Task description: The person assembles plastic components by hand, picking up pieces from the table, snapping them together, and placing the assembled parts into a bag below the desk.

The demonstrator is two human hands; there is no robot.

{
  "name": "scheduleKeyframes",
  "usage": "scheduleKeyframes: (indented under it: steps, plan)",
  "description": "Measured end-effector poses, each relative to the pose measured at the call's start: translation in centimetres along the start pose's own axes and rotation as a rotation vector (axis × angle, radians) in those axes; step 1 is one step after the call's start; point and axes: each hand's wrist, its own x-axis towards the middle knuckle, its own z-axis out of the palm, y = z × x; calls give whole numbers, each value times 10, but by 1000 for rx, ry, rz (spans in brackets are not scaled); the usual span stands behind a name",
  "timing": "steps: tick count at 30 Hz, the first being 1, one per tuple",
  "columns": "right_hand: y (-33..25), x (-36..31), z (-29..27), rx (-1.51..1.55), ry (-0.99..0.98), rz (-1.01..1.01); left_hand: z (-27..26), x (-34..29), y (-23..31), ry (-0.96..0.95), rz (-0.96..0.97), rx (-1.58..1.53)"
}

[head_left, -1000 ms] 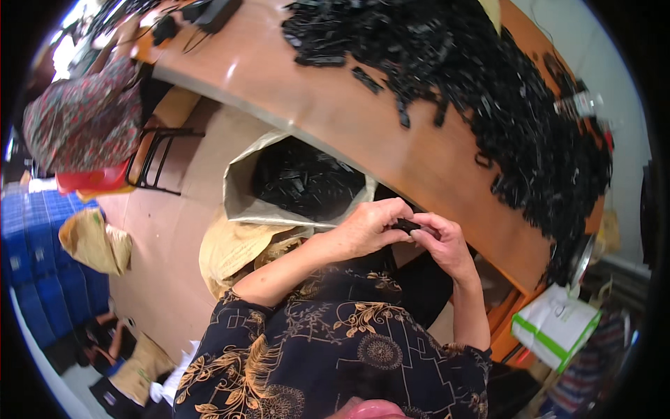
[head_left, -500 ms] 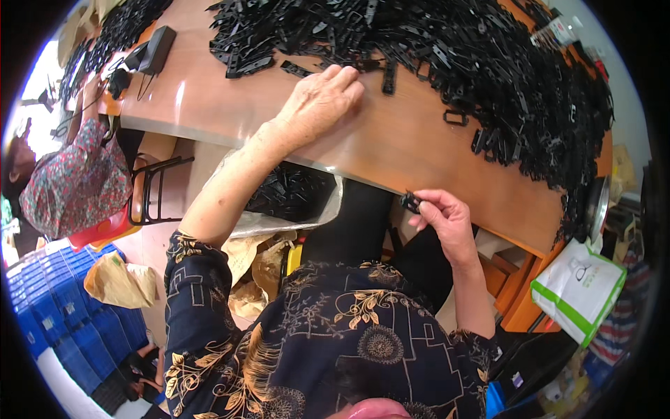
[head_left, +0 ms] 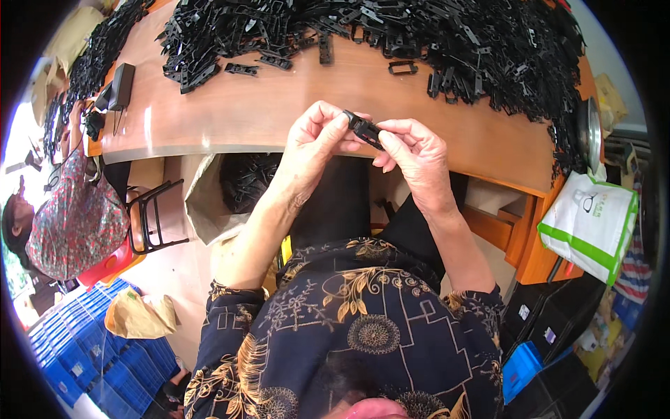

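Observation:
My left hand [head_left: 317,136] and my right hand [head_left: 415,150] meet just above the front edge of the wooden table [head_left: 244,115]. Between them is a small black plastic part [head_left: 363,130], oblong and frame-like. The left thumb and fingers pinch its upper left end. At its lower right end, the right thumb and fingers close on it; whether they hold a second small piece there I cannot tell. Beyond my hands, a large heap of similar black plastic parts [head_left: 481,49] covers the far side of the table. A few lie loose at its edge, among them a rectangular frame [head_left: 403,68].
A bag of black parts [head_left: 202,202] hangs open below the table edge. To the right are a white-and-green bag [head_left: 586,220] and black bins [head_left: 558,314]. Blue crates [head_left: 91,349] stand at lower left. Another person [head_left: 80,220] sits at the table's left, near a black box-shaped device [head_left: 121,86].
My left hand has come back from the heap's edge to meet the right. My right hand has risen toward the table edge with the part. The whole view has shifted.

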Motion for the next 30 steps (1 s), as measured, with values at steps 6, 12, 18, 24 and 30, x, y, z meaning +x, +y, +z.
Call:
scheduleKeyframes:
  steps: [6, 12, 18, 24, 30]
  plan:
    - [1, -12, -6, -89, 68, -10, 12, -9, -7, -8, 31, 74]
    - [5, -22, -23, -181, 16, 17, 18, -15, -12, -66, -24, 279]
    - [16, -32, -33, -481, 2, -94, 20, -11, -32, -299, -67, 717]
    - [18, -35, -46, -121, -22, -118, 39, -11, -43, -93, -82, 311]
    - [20, -27, -64, 309, -56, 100, 56, -2, -52, -57, -121, 140]
